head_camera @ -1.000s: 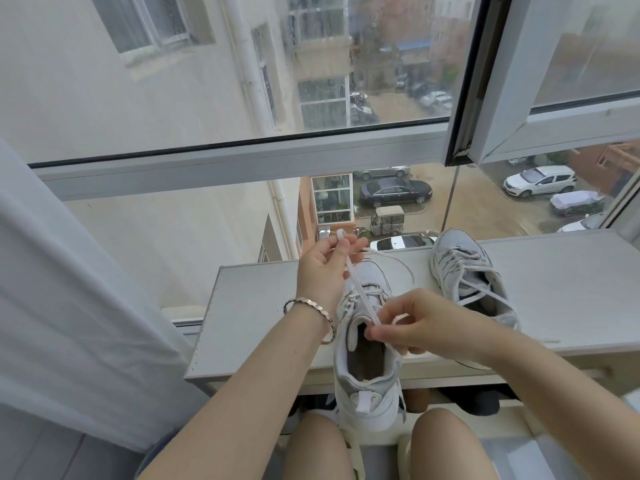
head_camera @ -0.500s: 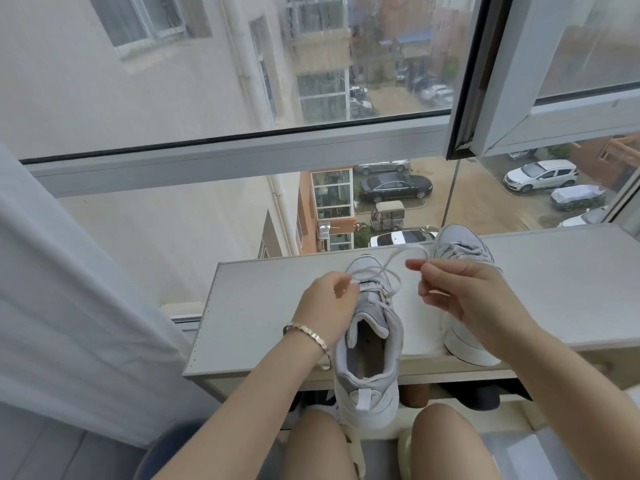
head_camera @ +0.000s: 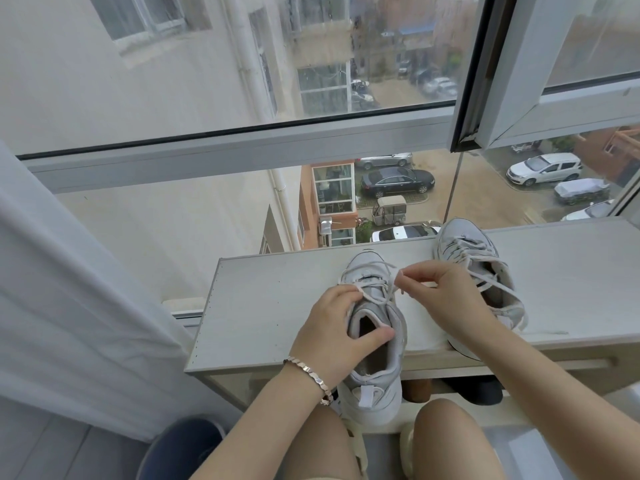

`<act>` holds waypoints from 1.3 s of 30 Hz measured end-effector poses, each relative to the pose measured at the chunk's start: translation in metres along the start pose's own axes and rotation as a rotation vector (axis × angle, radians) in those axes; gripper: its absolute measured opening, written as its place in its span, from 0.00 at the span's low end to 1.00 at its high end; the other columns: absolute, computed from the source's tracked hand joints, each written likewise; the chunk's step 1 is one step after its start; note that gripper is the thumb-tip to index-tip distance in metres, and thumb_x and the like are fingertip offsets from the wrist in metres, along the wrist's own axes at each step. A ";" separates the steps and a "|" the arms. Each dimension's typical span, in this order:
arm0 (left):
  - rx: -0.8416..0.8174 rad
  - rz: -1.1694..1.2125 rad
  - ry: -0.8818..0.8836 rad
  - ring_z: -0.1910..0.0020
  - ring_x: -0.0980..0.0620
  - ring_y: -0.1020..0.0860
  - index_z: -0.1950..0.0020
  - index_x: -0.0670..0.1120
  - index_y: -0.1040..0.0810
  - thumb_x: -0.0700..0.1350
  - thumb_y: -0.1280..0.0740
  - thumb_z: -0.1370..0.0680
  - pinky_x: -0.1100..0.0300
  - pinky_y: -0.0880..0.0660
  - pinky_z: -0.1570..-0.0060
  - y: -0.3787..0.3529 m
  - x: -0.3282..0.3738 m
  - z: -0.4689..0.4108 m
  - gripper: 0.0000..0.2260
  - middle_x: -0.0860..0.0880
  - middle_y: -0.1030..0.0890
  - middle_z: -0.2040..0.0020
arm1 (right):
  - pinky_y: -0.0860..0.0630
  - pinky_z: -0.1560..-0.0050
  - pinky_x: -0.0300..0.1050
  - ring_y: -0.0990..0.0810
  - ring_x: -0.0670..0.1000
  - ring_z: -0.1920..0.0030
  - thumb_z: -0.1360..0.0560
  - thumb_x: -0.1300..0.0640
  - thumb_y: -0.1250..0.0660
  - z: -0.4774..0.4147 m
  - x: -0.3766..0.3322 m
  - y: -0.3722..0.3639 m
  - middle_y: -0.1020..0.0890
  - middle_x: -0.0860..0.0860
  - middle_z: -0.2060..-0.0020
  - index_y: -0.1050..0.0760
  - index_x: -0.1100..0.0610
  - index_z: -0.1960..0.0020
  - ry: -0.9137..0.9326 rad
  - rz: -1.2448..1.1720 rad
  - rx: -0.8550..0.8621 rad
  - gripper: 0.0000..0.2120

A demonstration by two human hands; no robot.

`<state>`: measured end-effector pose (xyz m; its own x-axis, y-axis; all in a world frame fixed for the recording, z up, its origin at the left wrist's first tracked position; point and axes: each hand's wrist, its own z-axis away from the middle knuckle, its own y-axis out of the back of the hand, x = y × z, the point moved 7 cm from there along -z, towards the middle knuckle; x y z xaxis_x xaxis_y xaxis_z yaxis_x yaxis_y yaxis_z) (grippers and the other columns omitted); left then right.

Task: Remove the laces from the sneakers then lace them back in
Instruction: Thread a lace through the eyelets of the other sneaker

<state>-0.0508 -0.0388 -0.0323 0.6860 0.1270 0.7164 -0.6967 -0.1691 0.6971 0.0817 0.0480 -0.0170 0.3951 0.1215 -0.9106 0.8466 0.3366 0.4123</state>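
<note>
A pale grey sneaker [head_camera: 379, 372] lies toe-away on the white bench top [head_camera: 263, 306], its heel hanging over the front edge above my knees. My left hand [head_camera: 337, 330] grips its collar, thumb inside the opening, fingers on the left side. My right hand [head_camera: 443, 292] pinches the white lace [head_camera: 375, 299] just right of the tongue, above the upper eyelets. The second sneaker [head_camera: 467, 251] sits to the right, laced, partly hidden behind my right hand, with its lace ends loose on the bench.
A window pane and frame [head_camera: 242, 147] rise right behind the bench. A white curtain [head_camera: 69, 299] hangs at the left. Dark shoes [head_camera: 474, 389] sit on the shelf under the bench. A dark blue bin [head_camera: 180, 448] stands at the lower left.
My left hand dropped from holding the lace up high to gripping the sneaker's collar. My right hand moved from the tongue area to pinching the lace at the sneaker's right side.
</note>
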 end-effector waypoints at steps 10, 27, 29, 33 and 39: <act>-0.167 0.163 0.056 0.35 0.54 0.30 0.38 0.56 0.25 0.67 0.43 0.31 0.53 0.34 0.34 -0.008 0.003 -0.029 0.26 0.51 0.24 0.37 | 0.25 0.70 0.31 0.21 0.45 0.71 0.29 0.62 0.29 -0.002 0.009 -0.007 0.18 0.54 0.71 0.19 0.62 0.60 -0.211 -0.213 -0.088 0.03; -0.101 0.060 -0.107 0.63 0.58 0.25 0.53 0.45 0.18 0.45 0.35 0.23 0.64 0.28 0.57 0.005 0.039 -0.056 0.07 0.53 0.22 0.64 | 0.31 0.76 0.30 0.28 0.43 0.78 0.30 0.62 0.30 0.022 -0.015 0.037 0.24 0.50 0.78 0.24 0.58 0.70 -0.203 -0.166 -0.304 0.11; -0.017 0.064 -0.140 0.67 0.62 0.27 0.50 0.46 0.18 0.45 0.36 0.22 0.67 0.28 0.60 0.014 0.051 -0.062 0.07 0.57 0.23 0.66 | 0.34 0.77 0.29 0.31 0.42 0.79 0.30 0.60 0.31 0.023 -0.016 0.038 0.26 0.49 0.78 0.23 0.59 0.69 -0.176 -0.242 -0.268 0.09; -0.196 -0.006 -0.221 0.43 0.59 0.27 0.31 0.53 0.32 0.45 0.41 0.20 0.69 0.34 0.45 0.007 0.072 -0.066 0.17 0.52 0.23 0.40 | 0.28 0.72 0.30 0.29 0.43 0.75 0.34 0.53 0.35 0.022 -0.008 0.031 0.26 0.50 0.75 0.21 0.62 0.60 -0.214 -0.548 -0.238 0.12; -0.191 -0.058 -0.031 0.31 0.54 0.34 0.26 0.53 0.45 0.50 0.38 0.22 0.66 0.40 0.41 0.009 0.030 -0.038 0.27 0.51 0.34 0.29 | 0.30 0.73 0.29 0.31 0.43 0.75 0.29 0.58 0.33 0.020 0.015 0.020 0.26 0.51 0.74 0.20 0.64 0.58 -0.317 -0.549 -0.159 0.08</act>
<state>-0.0442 0.0007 -0.0034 0.7301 0.1007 0.6758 -0.6810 0.0264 0.7318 0.1115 0.0381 -0.0222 0.0273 -0.3807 -0.9243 0.9018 0.4083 -0.1416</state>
